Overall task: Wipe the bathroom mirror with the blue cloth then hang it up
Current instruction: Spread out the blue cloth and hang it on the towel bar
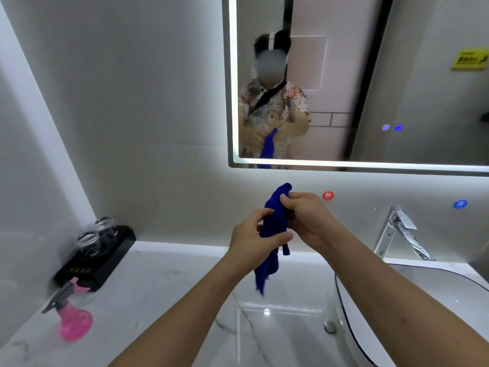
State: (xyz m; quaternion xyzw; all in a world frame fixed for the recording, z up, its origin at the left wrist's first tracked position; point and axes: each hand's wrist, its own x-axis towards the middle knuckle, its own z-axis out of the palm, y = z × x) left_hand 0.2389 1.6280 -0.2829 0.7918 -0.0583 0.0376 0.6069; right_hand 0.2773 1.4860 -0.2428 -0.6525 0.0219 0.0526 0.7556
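Above the white marble counter (158, 287), in front of the wall below the mirror: 1 blue cloth (274, 229), bunched into a long vertical twist and held clear of every surface. Its upper tip pokes out above the right hand (307, 218); its lower end hangs loose below the left hand (251, 242).

Left hand: clenched around the cloth's middle, thumb across the front. Right hand: pinching the cloth near its top, fingers curled in. Both forearms are bare and reach in from the lower edge of the view.

Mirror (344, 75): wall-mounted, upper right, with a lit white border; 2 small blue glowing icons (392, 127) on the glass at right. It reflects the person in a patterned short-sleeved shirt, holding the cloth.

Wall below mirror: 1 red round sticker (328, 195) just beside the right hand, 1 blue round sticker (460, 204) well to the right.

Counter, left: 1 black tray (105, 260) bearing 2 clear glasses (98, 234); 1 pink spray bottle (71, 313) with a grey trigger, just in front of the tray.

Counter, right: 1 chrome tap (402, 231) standing behind a white basin (449, 300); 1 round metal button (330, 326) near the basin's rim.
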